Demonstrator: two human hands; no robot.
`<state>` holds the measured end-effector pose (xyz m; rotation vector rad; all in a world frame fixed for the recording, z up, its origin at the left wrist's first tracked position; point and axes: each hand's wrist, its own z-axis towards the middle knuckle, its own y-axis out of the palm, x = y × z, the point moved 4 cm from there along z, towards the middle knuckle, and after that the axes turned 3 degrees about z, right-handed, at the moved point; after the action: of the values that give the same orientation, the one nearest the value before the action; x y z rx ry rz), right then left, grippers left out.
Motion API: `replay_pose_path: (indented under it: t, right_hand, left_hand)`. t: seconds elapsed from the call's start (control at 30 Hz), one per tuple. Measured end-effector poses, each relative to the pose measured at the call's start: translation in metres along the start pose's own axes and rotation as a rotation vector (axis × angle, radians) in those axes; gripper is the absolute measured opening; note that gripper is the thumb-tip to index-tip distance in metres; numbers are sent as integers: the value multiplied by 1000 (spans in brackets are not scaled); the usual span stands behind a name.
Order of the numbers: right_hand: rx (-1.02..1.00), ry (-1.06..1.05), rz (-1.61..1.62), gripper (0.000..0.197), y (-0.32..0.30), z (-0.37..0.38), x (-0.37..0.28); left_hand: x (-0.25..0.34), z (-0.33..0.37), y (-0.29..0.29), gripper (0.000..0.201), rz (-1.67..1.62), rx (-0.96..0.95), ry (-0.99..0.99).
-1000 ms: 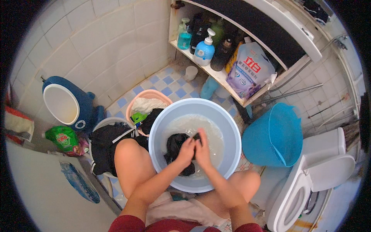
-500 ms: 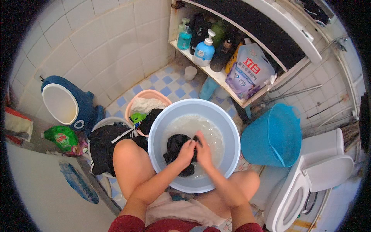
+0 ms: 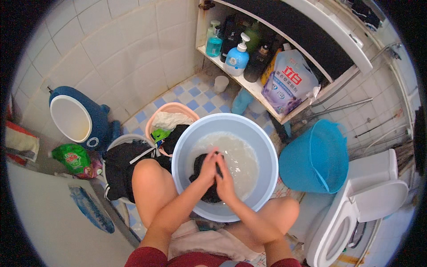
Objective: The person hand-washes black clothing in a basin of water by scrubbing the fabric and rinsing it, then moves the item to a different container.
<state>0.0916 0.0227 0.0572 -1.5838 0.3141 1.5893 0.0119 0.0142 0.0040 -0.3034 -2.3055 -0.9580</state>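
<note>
Between my knees stands a light blue basin point(image 3: 267, 196) holding cloudy, sudsy water point(image 3: 238, 167). A wet black garment point(image 3: 202, 165) lies in it on the left side, partly under the water. My left hand point(image 3: 208, 169) and my right hand point(image 3: 225, 180) press together over the garment. A dark fold of the cloth shows pinched between my palms. Both sets of fingers are closed on it; the cloth beneath my hands is hidden.
Left of the basin are a pink basin point(image 3: 191, 109) with clothes and a black garment point(image 3: 122, 167) over another basin. A blue bucket point(image 3: 311, 155) and a toilet point(image 3: 342, 222) stand right. A shelf point(image 3: 284, 118) of bottles overhangs the far side.
My hands have shifted slightly left and come closer together. My right hand has moved in against my left, with the cloth squeezed between them.
</note>
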Motion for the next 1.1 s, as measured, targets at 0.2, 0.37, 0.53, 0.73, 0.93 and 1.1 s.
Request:
replay_pose_path:
  t: [0.2,0.37,0.53,0.73,0.93,1.1]
  right_hand:
    - [180,433,194,40,-41,16,49]
    - [26,56,14,51,-7,-3,4]
    - [199,403,224,43,-43,22,61]
    - [17,94,-12,43,-3,4,29]
    - [134,278,178,40,-23,10,53]
    - [108,90,15,39,-10,0,27]
  left_hand:
    - [-5,-28,26,38,677,-154,-56]
    - [-10,4,2,35,179,-80,-129]
    - [-38,-4,-1,33,414,-178,-63]
    - [-9,0,7,40,85,-19,-5]
    - [-28,2,3,36,494,-117,129]
    - [-2,-15,16,35,249,-73,4]
